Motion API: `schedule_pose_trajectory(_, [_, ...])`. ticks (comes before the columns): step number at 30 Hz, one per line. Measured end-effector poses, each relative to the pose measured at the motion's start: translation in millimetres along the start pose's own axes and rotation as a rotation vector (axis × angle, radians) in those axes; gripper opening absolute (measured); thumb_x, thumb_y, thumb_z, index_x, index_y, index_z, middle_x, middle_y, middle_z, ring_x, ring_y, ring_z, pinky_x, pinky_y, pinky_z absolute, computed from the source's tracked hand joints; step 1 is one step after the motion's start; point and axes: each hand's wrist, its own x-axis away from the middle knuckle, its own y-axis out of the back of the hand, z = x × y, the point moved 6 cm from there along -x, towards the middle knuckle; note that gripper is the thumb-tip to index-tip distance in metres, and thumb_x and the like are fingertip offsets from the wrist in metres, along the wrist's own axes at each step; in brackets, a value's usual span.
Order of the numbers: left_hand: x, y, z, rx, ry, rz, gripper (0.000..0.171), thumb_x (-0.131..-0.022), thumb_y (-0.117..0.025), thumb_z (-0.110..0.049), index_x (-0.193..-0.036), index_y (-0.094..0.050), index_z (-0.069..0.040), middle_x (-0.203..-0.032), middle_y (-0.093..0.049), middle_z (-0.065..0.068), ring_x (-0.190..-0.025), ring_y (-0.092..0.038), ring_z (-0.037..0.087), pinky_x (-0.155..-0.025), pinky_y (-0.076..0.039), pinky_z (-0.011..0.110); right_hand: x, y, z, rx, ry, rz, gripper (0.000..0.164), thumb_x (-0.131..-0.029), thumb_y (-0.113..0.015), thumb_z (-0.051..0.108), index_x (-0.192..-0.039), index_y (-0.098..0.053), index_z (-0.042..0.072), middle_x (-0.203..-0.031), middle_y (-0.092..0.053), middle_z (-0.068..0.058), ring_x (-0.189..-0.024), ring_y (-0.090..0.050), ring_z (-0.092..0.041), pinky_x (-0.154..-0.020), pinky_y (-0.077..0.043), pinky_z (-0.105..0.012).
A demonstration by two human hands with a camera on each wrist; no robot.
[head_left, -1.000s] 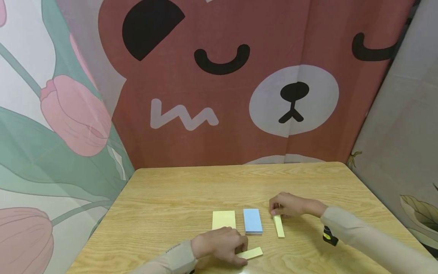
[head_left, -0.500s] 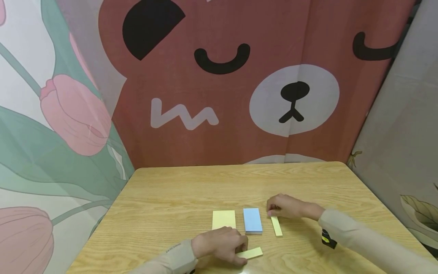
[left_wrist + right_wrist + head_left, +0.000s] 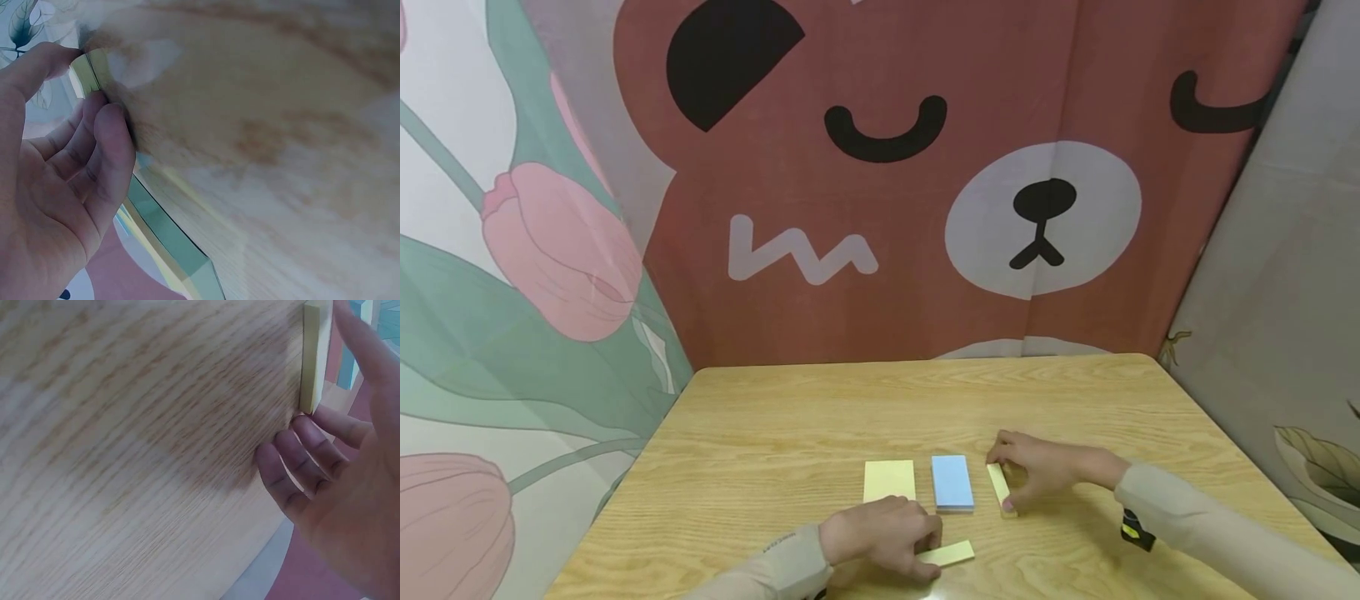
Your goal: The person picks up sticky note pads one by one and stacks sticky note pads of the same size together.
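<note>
My left hand point(image 3: 886, 533) pinches a narrow yellow sticky-note pad point(image 3: 950, 553) between thumb and fingers, low over the table. In the left wrist view, one end of that pad point(image 3: 90, 70) shows between the thumb and fingertips. My right hand point(image 3: 1047, 468) spans a second narrow yellow sticky-note pad point(image 3: 997, 483) lengthwise, fingers at its far end and thumb at its near end. The right wrist view shows this pad point(image 3: 314, 359) on the wood, with the other fingers spread beside it. Left of it lies a blue sticky-note pad point(image 3: 952, 482).
A square yellow sticky-note pad point(image 3: 890, 478) lies left of the blue one, its near part hidden behind the left hand. The wooden table point(image 3: 790, 417) ends at a bear-patterned curtain point(image 3: 880, 317). Flowered cloths hang at both sides.
My right hand has shifted its hold, from the far end of its narrow yellow pad to both ends. That pad has moved slightly left, towards the blue pad. My left hand stays put.
</note>
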Motion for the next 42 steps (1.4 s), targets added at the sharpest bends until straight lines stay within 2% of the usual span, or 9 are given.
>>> schedule_pose_trajectory(2, [0.6, 0.8, -0.3, -0.006, 0.004, -0.001, 0.025, -0.082, -0.057, -0.048, -0.081, -0.057, -0.023, -0.061, -0.042, -0.019, -0.047, -0.036, -0.009, -0.044, -0.031, 0.008, 3.6, -1.6, 0.8, -0.007, -0.019, 0.04, 0.073, -0.073, -0.065, 0.054, -0.126, -0.044, 0.009, -0.106, -0.037, 0.003, -0.092, -0.04, -0.017, -0.072, -0.038, -0.026])
schedule_pose_trajectory(5, [1.5, 2.1, -1.2, -0.011, 0.006, -0.003, 0.024, -0.082, -0.057, -0.048, -0.081, -0.057, -0.023, -0.061, -0.042, -0.019, -0.048, -0.036, -0.008, -0.044, -0.031, 0.008, 5.8, -2.5, 2.7, -0.009, -0.026, 0.062, 0.078, -0.071, -0.067, 0.054, -0.13, -0.04, 0.009, -0.108, -0.034, 0.002, -0.095, -0.036, -0.017, -0.074, -0.037, -0.027])
schedule_pose_trajectory(12, [1.0, 2.0, -3.0, -0.023, 0.009, -0.004, 0.024, -0.081, -0.058, -0.048, -0.08, -0.056, -0.024, -0.06, -0.041, -0.019, -0.047, -0.036, -0.008, -0.044, -0.031, 0.009, 5.7, -3.8, 6.5, 0.032, -0.031, 0.015, 0.074, -0.071, -0.068, 0.052, -0.125, -0.043, 0.007, -0.107, -0.035, 0.003, -0.092, -0.035, -0.012, -0.073, -0.038, -0.025])
schedule_pose_trajectory(22, [-0.5, 0.4, -2.4, -0.037, 0.018, 0.01, 0.022, -0.08, -0.059, -0.046, -0.077, -0.055, -0.024, -0.061, -0.042, -0.019, -0.047, -0.036, -0.008, -0.044, -0.031, 0.009, 5.5, -5.1, 6.4, 0.06, -0.045, -0.005, 0.075, -0.072, -0.065, 0.055, -0.125, -0.043, 0.006, -0.108, -0.035, 0.003, -0.091, -0.034, -0.01, -0.071, -0.038, -0.025])
schedule_pose_trajectory(30, [-0.5, 0.2, -3.5, -0.036, 0.01, 0.016, 0.021, -0.079, -0.059, -0.044, -0.079, -0.057, -0.023, -0.061, -0.042, -0.019, -0.046, -0.035, -0.008, -0.043, -0.031, 0.008, 4.8, -6.0, 5.7, 0.058, -0.042, -0.006, 0.075, -0.073, -0.064, 0.055, -0.126, -0.042, 0.006, -0.105, -0.034, 0.002, -0.088, -0.034, -0.011, -0.069, -0.037, -0.024])
schedule_pose_trajectory(42, [2.1, 6.2, -4.2, -0.042, -0.009, -0.023, 0.02, -0.079, -0.059, -0.043, -0.076, -0.054, -0.023, -0.058, -0.04, -0.019, -0.045, -0.032, -0.008, -0.041, -0.029, 0.009, 4.8, -2.8, 5.0, 0.017, -0.027, 0.021, 0.081, -0.073, -0.065, 0.054, -0.132, -0.037, 0.007, -0.101, -0.035, -0.002, -0.085, -0.036, -0.014, -0.067, -0.036, -0.024])
